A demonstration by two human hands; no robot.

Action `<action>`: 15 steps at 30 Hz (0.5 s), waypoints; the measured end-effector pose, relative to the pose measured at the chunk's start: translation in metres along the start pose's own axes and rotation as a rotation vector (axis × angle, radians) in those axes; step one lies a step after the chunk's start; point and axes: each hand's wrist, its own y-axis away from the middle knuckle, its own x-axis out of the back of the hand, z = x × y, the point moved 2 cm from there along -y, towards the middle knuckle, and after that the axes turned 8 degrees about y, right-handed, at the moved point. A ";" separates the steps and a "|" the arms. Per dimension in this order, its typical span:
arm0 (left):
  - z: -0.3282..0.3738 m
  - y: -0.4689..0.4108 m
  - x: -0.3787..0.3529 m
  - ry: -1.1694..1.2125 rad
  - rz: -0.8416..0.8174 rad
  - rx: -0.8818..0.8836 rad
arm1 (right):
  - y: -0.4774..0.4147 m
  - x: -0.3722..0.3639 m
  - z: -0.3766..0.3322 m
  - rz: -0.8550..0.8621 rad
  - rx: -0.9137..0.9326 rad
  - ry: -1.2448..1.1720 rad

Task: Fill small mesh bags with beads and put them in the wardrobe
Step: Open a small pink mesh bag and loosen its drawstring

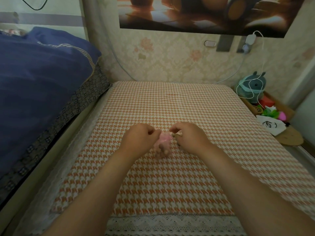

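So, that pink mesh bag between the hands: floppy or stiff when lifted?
Probably floppy: the pink mesh bag sags in soft folds between the left hand and right hand, which pinch its top. Likely light, since a mere pinch holds it. Contents too blurred to judge spilling.

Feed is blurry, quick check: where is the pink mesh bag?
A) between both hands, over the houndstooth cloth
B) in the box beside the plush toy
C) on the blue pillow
A: the pink mesh bag sits between the left hand and right hand, over the houndstooth cloth.
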 end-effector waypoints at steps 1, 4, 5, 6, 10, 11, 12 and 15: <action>0.000 -0.001 0.000 -0.005 0.005 0.008 | -0.002 -0.005 0.000 -0.013 0.006 0.052; -0.001 -0.001 0.000 -0.017 -0.011 0.032 | -0.008 -0.018 -0.001 -0.040 0.037 0.132; -0.001 0.000 0.001 -0.015 -0.024 0.039 | -0.010 -0.022 -0.003 -0.048 0.050 0.151; -0.001 0.001 0.001 -0.013 -0.038 0.042 | -0.011 -0.024 -0.005 -0.054 0.060 0.166; -0.002 0.002 0.004 0.010 -0.094 0.041 | -0.015 -0.029 -0.012 -0.052 0.045 0.184; -0.002 0.002 0.004 0.016 -0.106 0.035 | -0.015 -0.029 -0.014 -0.053 0.036 0.192; -0.002 0.002 0.003 0.023 -0.115 0.028 | -0.015 -0.029 -0.014 -0.056 0.027 0.196; -0.001 0.004 0.001 0.055 -0.121 0.008 | -0.013 -0.028 -0.015 -0.064 0.000 0.184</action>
